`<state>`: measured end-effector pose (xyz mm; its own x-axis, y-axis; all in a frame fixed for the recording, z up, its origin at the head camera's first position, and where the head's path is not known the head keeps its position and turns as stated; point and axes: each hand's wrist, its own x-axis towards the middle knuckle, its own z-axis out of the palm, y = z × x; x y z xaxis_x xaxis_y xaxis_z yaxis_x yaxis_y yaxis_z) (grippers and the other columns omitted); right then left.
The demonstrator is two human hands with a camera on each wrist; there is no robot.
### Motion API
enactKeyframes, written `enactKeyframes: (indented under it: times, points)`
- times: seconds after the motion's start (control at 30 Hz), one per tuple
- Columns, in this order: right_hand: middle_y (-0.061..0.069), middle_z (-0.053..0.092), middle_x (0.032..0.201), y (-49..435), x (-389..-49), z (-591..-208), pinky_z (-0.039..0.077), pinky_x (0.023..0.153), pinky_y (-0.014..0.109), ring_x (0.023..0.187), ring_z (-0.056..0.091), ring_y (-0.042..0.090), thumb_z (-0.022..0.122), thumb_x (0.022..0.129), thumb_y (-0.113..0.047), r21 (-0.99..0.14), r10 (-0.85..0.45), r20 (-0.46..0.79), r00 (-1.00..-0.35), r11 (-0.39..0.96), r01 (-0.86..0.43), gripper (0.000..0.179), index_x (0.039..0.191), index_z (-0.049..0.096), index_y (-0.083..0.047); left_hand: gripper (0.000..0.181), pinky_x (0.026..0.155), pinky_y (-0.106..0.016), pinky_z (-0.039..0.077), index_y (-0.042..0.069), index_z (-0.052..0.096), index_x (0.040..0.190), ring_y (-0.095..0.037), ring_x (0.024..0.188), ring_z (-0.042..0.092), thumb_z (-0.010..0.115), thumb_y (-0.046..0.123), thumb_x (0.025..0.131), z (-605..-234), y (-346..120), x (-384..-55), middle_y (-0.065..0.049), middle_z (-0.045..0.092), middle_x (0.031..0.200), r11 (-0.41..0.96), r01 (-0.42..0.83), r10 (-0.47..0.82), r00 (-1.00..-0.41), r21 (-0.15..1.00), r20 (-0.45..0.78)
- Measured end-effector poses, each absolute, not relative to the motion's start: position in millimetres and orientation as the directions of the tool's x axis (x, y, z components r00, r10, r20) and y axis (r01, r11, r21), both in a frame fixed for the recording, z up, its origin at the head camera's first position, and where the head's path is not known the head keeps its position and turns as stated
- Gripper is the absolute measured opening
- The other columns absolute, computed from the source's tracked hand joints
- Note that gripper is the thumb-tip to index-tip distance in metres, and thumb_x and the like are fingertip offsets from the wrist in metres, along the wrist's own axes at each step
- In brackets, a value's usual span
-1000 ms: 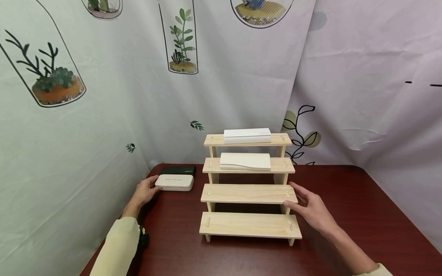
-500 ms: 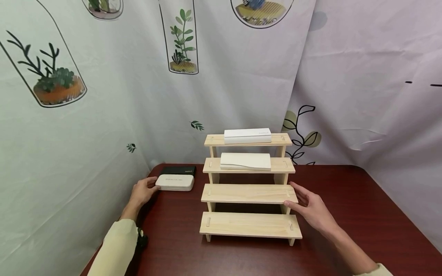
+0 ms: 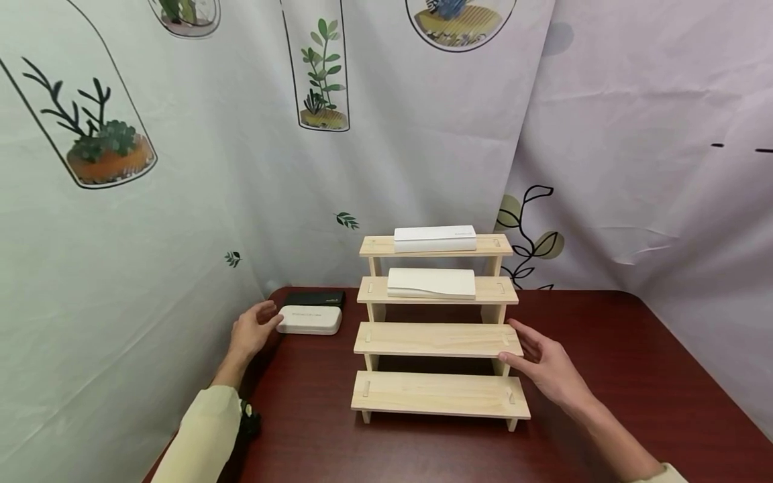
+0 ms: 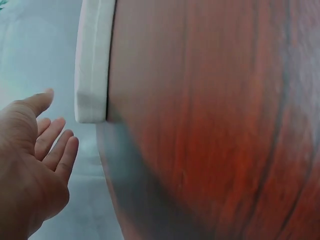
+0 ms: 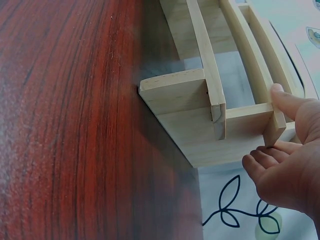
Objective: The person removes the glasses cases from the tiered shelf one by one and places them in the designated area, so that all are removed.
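Note:
At the table's left, a white hard glasses case (image 3: 310, 320) lies in front of a flat black case (image 3: 314, 299). My left hand (image 3: 252, 330) is beside the white case's left end, fingers loosely bent and holding nothing. In the left wrist view a small gap shows between that hand (image 4: 40, 150) and the white case (image 4: 93, 65). My right hand (image 3: 549, 367) holds the right end of a four-tier wooden display stand (image 3: 437, 339) at its second step from the front. The right wrist view has the thumb on one side of the board's end and the fingers on the other.
A white box-shaped case (image 3: 435, 239) sits on the stand's top step. Below it, a white case with a curved flap (image 3: 431, 284) lies on the following step. The dark red table (image 3: 302, 416) runs up to a printed curtain (image 3: 272, 168) behind and at both sides.
My left hand has let go of the white case's left end and drawn slightly away from it. The case stays in place. My right hand keeps its position on the stand.

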<state>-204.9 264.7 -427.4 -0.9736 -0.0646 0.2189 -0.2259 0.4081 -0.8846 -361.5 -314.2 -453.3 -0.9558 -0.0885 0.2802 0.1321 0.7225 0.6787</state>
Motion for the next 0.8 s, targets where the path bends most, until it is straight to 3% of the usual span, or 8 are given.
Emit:
enactKeyframes:
  times: [0.23, 0.47, 0.8]
  points:
    - [0.032, 0.045, 0.158, 265, -205, -427, 0.051, 0.095, 0.018, 0.144, 0.047, 0.044, 0.081, 0.098, -0.024, -0.882, -0.066, 0.215, -0.974, 0.416, -0.223, 0.083, 0.162, 0.036, 0.004, 0.059, 0.116, -0.052, 0.043, -0.003, 0.051, 0.154, -0.041, 0.140, 0.054, 0.072, 0.022, 0.105, -445, -302, -361, -0.025, 0.057, 0.151, 0.625, 0.184, -0.133, -0.932, 0.758, 0.337]
    - [0.033, 0.044, 0.158, 265, -205, -425, 0.048, 0.092, 0.013, 0.144, 0.047, 0.045, 0.081, 0.098, -0.024, -0.875, -0.075, 0.225, -0.972, 0.424, -0.235, 0.084, 0.162, 0.035, 0.006, 0.067, 0.120, -0.052, 0.039, -0.004, 0.043, 0.159, -0.042, 0.147, 0.047, 0.070, 0.026, 0.106, -429, -282, -358, -0.025, 0.048, 0.160, 0.544, 0.265, -0.105, -0.920, 0.796, 0.379]
    - [0.026, 0.039, 0.164, 270, -206, -418, 0.042, 0.100, 0.009, 0.151, 0.039, 0.044, 0.078, 0.100, -0.025, -0.879, -0.074, 0.227, -0.971, 0.413, -0.237, 0.082, 0.163, 0.034, 0.005, 0.071, 0.122, -0.052, 0.035, 0.007, 0.036, 0.166, -0.038, 0.153, 0.039, 0.068, 0.032, 0.107, -401, -241, -346, -0.018, 0.039, 0.167, 0.444, 0.384, -0.037, -0.895, 0.810, 0.444]
